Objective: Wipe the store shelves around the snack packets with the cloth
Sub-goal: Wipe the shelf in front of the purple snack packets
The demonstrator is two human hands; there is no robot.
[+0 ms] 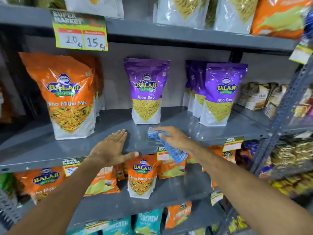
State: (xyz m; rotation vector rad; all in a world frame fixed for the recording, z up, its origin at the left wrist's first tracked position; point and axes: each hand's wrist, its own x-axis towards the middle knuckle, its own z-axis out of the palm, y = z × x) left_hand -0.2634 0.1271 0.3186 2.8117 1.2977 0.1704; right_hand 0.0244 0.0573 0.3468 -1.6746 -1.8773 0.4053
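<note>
A blue checked cloth (171, 150) lies pressed on the grey middle shelf (50, 146) under my right hand (172, 137), its tail hanging over the front edge. My left hand (110, 148) rests flat and open-fingered on the same shelf, thumb over the edge, left of the cloth. Just behind the cloth stands a purple Aloo Sev packet (146, 91). More purple packets (220, 94) stand to the right, and an orange Mitha Mix packet (69, 95) stands to the left.
A yellow price tag (81, 32) hangs from the shelf above. Orange packets (141, 175) fill the shelf below, teal ones lower still. A perforated steel upright (279, 112) borders the right side, with more snack packs (260, 97) beyond.
</note>
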